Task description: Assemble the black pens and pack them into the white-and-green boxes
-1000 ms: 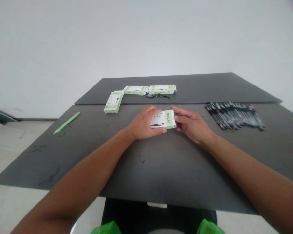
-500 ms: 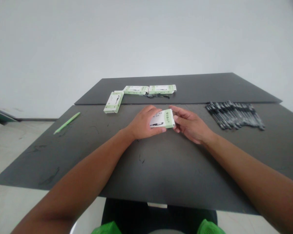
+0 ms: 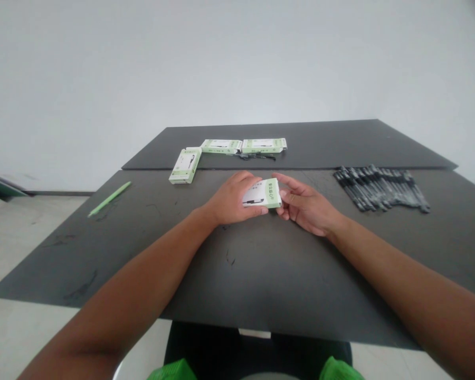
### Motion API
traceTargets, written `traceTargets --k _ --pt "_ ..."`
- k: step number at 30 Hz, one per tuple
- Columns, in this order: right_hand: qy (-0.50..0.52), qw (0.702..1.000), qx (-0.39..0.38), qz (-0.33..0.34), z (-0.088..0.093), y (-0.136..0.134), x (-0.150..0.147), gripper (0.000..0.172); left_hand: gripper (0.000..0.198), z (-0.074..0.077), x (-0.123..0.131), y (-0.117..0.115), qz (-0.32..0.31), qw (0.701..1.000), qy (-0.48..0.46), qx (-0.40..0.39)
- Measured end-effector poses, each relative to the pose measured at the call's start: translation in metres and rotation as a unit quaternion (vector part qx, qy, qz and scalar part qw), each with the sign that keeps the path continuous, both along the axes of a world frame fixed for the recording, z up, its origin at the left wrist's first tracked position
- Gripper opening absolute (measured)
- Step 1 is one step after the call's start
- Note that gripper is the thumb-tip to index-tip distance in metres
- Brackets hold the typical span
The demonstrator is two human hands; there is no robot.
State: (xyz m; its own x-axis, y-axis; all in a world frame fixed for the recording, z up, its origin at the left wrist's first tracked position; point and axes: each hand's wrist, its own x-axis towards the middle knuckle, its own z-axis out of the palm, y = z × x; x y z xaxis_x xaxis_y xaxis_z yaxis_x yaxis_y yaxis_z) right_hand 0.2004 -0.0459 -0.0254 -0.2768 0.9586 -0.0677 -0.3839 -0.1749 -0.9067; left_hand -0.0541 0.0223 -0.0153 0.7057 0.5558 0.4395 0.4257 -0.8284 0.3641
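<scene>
A small white and green box (image 3: 267,193) with a pen printed on it is held above the middle of the dark table (image 3: 261,274). My left hand (image 3: 237,199) wraps round its left part, thumb along the near edge. At the box's right end is my right hand (image 3: 303,205), its thumb and fingertips touching that end; the index finger stretches along the far corner and the fingers are apart. The lower fingertips are partly hidden by the box.
Three similar boxes, one at the left (image 3: 185,165) and two behind (image 3: 220,146) (image 3: 264,145), lie beyond my hands, with a few thin pens (image 3: 257,157). Many black-capped pens (image 3: 381,188) are at right, a green pen (image 3: 110,199) at left.
The fingers of my right hand have shifted slightly at the box's right end, which now looks flatter and closed. My left hand keeps its hold.
</scene>
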Motion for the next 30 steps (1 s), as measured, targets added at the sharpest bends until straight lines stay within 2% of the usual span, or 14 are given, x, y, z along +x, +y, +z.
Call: traceTargets --k 7,11,15,19,24,30 --pt "0.024 1.0 -0.016 0.01 0.004 -0.001 0.0 0.07 0.082 -0.002 0.001 0.0 -0.001 1.0 0.001 0.003" --pt "-0.011 1.0 -0.021 0.003 0.006 -0.001 -0.004 0.073 0.088 -0.003 0.002 0.0 0.007 1.0 0.019 0.007" --pt "-0.048 0.998 -0.018 -0.034 0.006 0.0 -0.006 0.068 0.096 -0.003 0.001 0.002 0.015 0.999 0.04 0.005" --pt "-0.049 0.997 -0.035 -0.05 0.008 0.001 -0.004 0.06 0.087 0.0 -0.001 0.003 0.05 0.995 0.075 -0.04" --pt "-0.018 0.997 -0.053 -0.051 0.011 0.002 -0.001 0.059 0.079 0.001 0.0 0.004 0.037 0.996 0.058 -0.054" --pt "-0.009 0.998 -0.041 -0.042 0.008 0.001 0.001 0.056 0.08 -0.002 0.0 0.005 0.03 0.998 0.035 -0.049"
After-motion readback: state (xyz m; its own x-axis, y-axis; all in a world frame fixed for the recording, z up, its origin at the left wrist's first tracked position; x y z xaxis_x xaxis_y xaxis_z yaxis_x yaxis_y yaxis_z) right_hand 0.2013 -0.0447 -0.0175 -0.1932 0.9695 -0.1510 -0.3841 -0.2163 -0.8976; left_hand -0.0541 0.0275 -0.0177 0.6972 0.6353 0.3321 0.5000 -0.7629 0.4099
